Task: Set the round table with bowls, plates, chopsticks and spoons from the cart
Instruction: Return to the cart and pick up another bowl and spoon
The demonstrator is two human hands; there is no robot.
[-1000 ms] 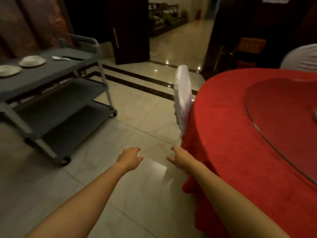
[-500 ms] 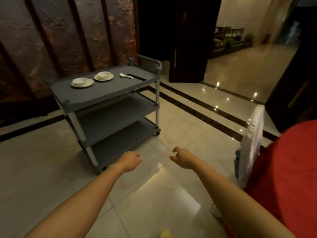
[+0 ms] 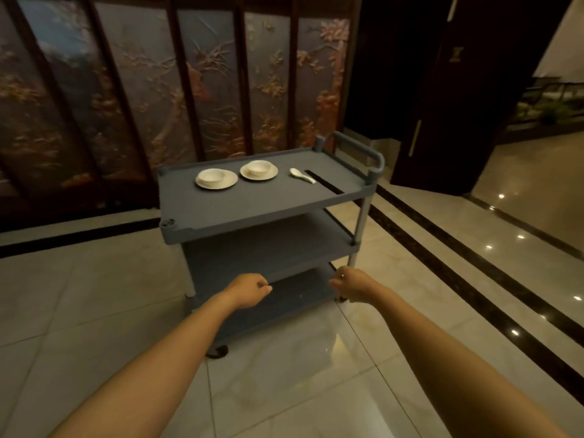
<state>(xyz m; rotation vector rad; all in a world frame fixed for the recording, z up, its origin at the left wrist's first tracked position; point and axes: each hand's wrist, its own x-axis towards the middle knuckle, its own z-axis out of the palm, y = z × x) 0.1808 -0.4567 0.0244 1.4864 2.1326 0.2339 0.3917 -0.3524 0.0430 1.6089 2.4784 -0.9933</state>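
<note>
Change: my view has swung off the red-clothed round surface and squarely onto the cart [image 3: 259, 229], which now stands straight ahead and nearer.
Meaning: I judge this the fetch leg, going back empty-handed for another load, with nothing picked up yet.
Left grip [image 3: 249, 290]: fingers loosely curled, holding nothing, low in front of the cart's bottom shelf.
Right grip [image 3: 349, 284]: likewise loosely curled and empty, apart from the left.
Task things: all on the cart's top shelf. The left bowl [image 3: 212, 175] sits on its plate [image 3: 221, 184]. The right bowl [image 3: 259, 166] sits on its plate [image 3: 252, 176] just beside it. The spoon [image 3: 300, 174] lies to their right.
Unsure: the dark strip [image 3: 325, 184] beside the spoon may be chopsticks, but I cannot tell.
Versus half a second ago: the cart sat up-left and farther off. The red cloth and the white chair back at the right edge are now out of view. My arms are held much as before.
</note>
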